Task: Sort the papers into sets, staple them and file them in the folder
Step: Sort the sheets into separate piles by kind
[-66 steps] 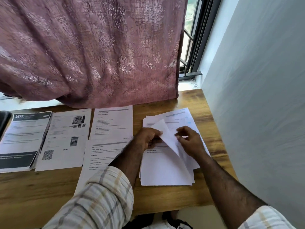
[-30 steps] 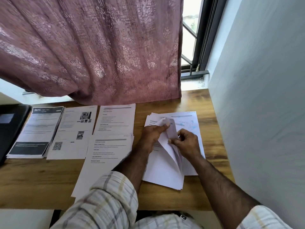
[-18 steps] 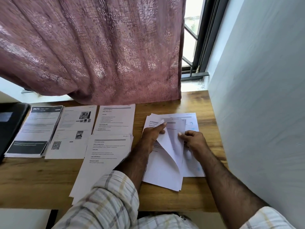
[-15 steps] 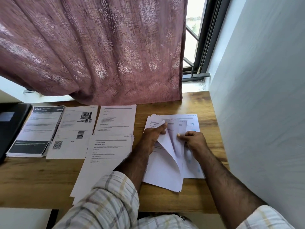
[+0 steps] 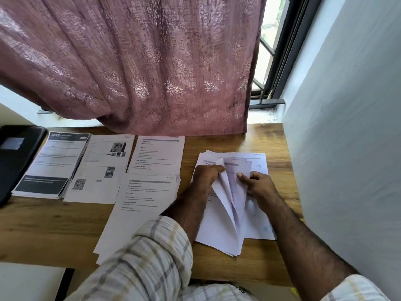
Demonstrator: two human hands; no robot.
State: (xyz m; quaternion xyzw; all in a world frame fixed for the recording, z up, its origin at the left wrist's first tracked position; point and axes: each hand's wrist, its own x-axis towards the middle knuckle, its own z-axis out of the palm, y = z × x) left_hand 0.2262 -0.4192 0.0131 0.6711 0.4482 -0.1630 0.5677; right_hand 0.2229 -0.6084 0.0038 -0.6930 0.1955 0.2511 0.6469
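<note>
A loose stack of white papers [image 5: 219, 233] lies on the right part of the wooden table [image 5: 43, 231]. My left hand [image 5: 206, 177] pinches the raised top corners of several sheets. My right hand [image 5: 258, 183] presses a finger into the fanned sheets and holds them apart. Left of the stack lie sorted sets: a text sheet set [image 5: 138, 205] near me, another text set [image 5: 158, 155] behind it, a sheet with photos and a QR code [image 5: 99, 170], and a set with a dark header reading 3675 [image 5: 54, 161]. A black folder [image 5: 15, 157] lies at the far left.
A mauve patterned curtain [image 5: 134, 61] hangs over the table's back edge. A dark-framed window [image 5: 275, 51] shows at the back right. A pale wall [image 5: 347, 127] runs close along the table's right side.
Both hands have kept leafing through the right stack: more sheets are now lifted and fanned between them. The sorted sets on the left have not moved.
</note>
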